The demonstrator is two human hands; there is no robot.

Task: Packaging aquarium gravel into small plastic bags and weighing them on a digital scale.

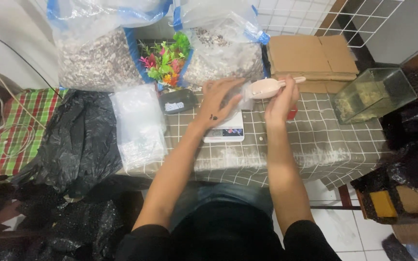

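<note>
My left hand (218,100) grips a small clear plastic bag (242,94) that stands on a white digital scale (225,131) on the checked tablecloth. My right hand (282,99) holds a pale pink plastic scoop (267,88) by its handle, its bowl right at the mouth of the bag. Whether the scoop carries anything cannot be told. Behind the scale stand two big clear sacks of gravel, one at the left (97,58) and one at the right (223,58).
A stack of clear bags (139,123) lies left of the scale, a black plastic sheet (78,140) further left. Colourful plastic plants (166,60) sit between the sacks. Folded cardboard (310,58) and a small glass tank (373,93) stand at the right.
</note>
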